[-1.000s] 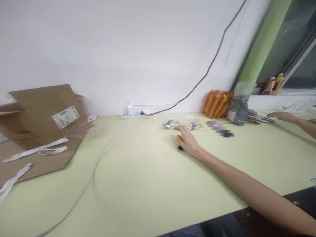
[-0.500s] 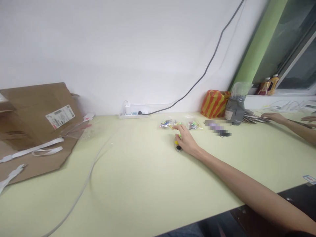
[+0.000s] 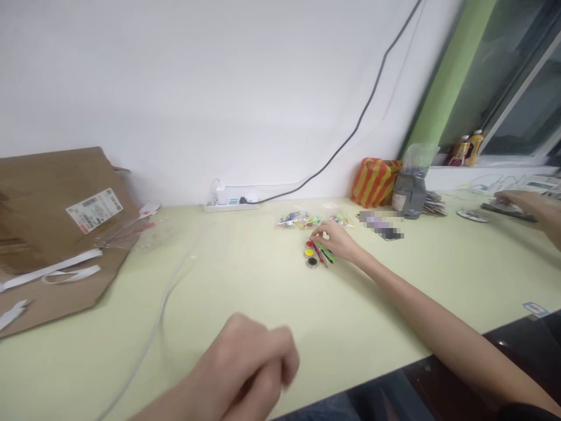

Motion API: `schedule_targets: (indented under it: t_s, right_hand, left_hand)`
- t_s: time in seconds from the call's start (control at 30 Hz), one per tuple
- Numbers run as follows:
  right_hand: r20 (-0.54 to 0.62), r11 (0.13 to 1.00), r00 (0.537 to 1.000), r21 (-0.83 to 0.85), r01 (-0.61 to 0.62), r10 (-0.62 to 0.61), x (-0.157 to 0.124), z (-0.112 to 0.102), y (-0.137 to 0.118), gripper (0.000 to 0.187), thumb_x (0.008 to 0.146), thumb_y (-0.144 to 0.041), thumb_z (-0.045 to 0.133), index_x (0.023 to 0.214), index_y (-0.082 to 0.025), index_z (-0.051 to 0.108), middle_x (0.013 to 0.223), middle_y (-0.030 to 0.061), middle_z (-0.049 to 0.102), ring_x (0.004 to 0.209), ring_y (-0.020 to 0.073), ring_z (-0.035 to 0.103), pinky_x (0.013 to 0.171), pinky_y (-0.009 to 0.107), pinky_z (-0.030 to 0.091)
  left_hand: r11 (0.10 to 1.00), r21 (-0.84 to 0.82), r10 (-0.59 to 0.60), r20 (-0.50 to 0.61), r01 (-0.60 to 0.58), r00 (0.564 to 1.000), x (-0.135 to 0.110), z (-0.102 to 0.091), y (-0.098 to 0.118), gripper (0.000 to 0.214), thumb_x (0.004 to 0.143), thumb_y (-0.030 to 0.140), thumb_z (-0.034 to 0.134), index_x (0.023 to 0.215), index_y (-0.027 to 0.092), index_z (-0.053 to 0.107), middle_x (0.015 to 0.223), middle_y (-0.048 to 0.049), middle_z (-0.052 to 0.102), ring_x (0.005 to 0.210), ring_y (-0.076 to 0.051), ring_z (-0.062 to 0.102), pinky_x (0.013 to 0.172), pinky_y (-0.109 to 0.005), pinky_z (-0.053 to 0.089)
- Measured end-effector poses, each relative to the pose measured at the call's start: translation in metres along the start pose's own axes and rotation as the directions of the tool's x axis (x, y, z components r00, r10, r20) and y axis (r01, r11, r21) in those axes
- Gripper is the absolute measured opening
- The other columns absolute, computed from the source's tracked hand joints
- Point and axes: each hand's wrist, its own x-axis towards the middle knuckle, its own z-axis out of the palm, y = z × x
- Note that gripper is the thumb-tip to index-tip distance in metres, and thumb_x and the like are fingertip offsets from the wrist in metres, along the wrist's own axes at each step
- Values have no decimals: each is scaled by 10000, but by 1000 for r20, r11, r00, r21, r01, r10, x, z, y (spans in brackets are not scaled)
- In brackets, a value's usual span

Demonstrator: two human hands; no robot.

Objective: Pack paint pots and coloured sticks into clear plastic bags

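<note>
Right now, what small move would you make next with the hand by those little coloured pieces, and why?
I'd probably lift the right hand slightly away from the coloured sticks. Its fingertips seem to rest against them, right beside the red, yellow and black discs, so a small lift would likely avoid nudging the pile and show it fully.

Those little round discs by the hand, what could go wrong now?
The small round discs sit loose on the table beside the person's right hand, so a finger might send one rolling. The thin red and green sticks lie against them and could scatter too. The small plastic packets just behind might get mixed in.
</note>
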Motion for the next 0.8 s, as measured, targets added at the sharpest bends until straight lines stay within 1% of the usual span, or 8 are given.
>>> schedule_targets:
  t_s: [0.07,0.2,0.27,0.3,0.4,0.53,0.7,0.8]
  right_hand:
    - [43,1000,999,15,11,-12,-1,1,0,176,908,-312,637,868,-202,770,848,62,681,848,222,592,793,347,432]
    - [22,999,1000,28,21,-22,-3,7,-11,163,902,-305,652,836,-221,775,843,51,682,862,220,610,772,327,447]
    - [15,999,1000,37,21,-21,-4,9,-18,178,917,-303,634,846,-221,775,843,54,679,868,220,614,781,332,454]
    - [17,999,1000,44,24,-25,-5,10,-21,183,923,-303,629,851,-219,775,837,56,677,863,220,613,783,337,456]
    - [20,997,999,66,42,-43,-6,10,-27,188,926,-292,623,854,-214,778,807,56,668,828,218,605,787,352,457]
    - [37,993,995,66,96,-98,-5,12,-38,221,948,-290,587,877,-228,787,810,65,650,840,233,585,801,371,455]
    - [219,966,942,29,255,-255,-8,18,-80,324,1010,-260,455,1116,-294,759,894,84,628,852,237,547,769,369,436]
    - [221,955,932,-9,295,-286,-11,23,-101,383,1016,-211,405,1280,-286,672,901,92,614,858,246,538,733,364,424]
  left_hand:
    - [1000,-25,15,33,-15,999,25,19,-10,282,992,165,299,917,231,562,541,37,558,456,-132,505,522,-276,455]
    - [958,247,96,190,-142,977,46,62,-51,147,912,134,399,925,197,531,641,-23,636,540,-194,606,519,-298,406]
    - [964,244,50,211,-102,976,42,75,-70,136,912,124,403,917,196,519,631,-12,635,525,-182,602,535,-290,404]
    - [973,231,-22,181,-20,983,39,79,-78,161,931,122,381,954,191,524,619,2,633,516,-170,596,542,-282,402]
    - [966,224,-162,126,131,979,32,79,-93,197,941,131,362,977,188,546,652,-2,657,558,-179,618,547,-283,377]
    - [931,149,-350,112,333,930,30,75,-101,226,956,140,365,1046,203,562,653,21,642,581,-176,614,582,-287,389]
    - [949,73,-310,36,307,950,30,76,-102,332,915,92,401,1197,207,531,1091,-71,650,940,-214,638,798,-341,491]
    - [961,-10,-277,3,277,961,29,75,-100,487,888,70,423,1348,230,442,1245,-90,572,1099,-229,584,931,-383,494]
